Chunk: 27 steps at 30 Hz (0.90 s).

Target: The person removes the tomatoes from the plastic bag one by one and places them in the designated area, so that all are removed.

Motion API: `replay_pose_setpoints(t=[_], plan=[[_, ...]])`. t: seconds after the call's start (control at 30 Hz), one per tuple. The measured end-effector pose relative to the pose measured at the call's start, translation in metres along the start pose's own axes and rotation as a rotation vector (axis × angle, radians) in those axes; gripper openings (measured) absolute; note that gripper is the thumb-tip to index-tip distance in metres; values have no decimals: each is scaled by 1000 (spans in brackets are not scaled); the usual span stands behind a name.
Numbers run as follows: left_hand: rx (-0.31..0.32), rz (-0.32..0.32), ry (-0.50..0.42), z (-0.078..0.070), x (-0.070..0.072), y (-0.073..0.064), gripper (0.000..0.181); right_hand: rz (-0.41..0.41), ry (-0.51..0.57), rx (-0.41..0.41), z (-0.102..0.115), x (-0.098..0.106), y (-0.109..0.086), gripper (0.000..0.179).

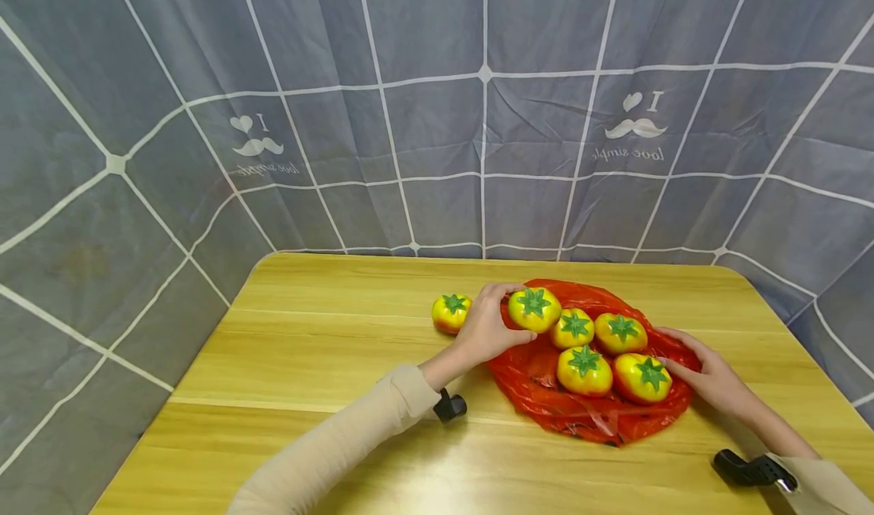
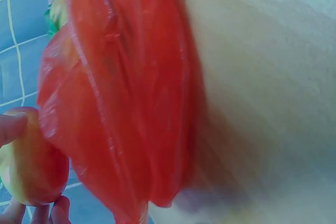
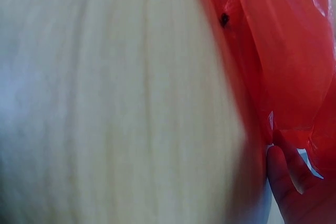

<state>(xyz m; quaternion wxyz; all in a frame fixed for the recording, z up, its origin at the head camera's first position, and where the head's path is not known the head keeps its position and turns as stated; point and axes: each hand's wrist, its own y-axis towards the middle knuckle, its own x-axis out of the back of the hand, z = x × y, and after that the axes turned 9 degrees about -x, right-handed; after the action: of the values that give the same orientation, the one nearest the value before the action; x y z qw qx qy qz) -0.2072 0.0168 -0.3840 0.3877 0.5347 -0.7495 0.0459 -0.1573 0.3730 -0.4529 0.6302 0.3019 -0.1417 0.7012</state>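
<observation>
My left hand (image 1: 493, 321) grips a yellow-and-red persimmon (image 1: 535, 309) with a green star-shaped leaf top, its thumb and fingers on opposite sides. That fruit overlaps the left rim of a red plastic bag (image 1: 532, 405) in the head view; the left wrist view shows the held fruit beside the bag's outer wall. Several like persimmons (image 1: 584, 371) sit together in the open bag. At the bag's right side, my right hand (image 1: 713, 375) holds the rim, thumb on the inner side and fingers outside, partly hidden by the plastic.
Another persimmon (image 1: 451, 312) lies on the wooden table (image 1: 287, 333), left of the bag and just beyond my left wrist. A grey curtain (image 1: 437, 136) with white lines hangs behind the table and along its sides.
</observation>
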Motion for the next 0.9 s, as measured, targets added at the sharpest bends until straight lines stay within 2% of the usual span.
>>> replay_pose_setpoints(t=[0.2, 0.5, 0.7, 0.9], plan=[[-17, -32, -32, -3, 10, -1, 68, 4, -6, 8, 0, -1, 0, 44], [-24, -39, -43, -7, 15, -3, 67, 17, -2, -37, 0, 1, 0, 46], [-24, -39, -44, -7, 19, -4, 68, 12, 13, -26, -1, 0, 1, 45], [-25, -46, -105, -4, 21, -4, 67, -1, -1, -16, -3, -1, -2, 45]])
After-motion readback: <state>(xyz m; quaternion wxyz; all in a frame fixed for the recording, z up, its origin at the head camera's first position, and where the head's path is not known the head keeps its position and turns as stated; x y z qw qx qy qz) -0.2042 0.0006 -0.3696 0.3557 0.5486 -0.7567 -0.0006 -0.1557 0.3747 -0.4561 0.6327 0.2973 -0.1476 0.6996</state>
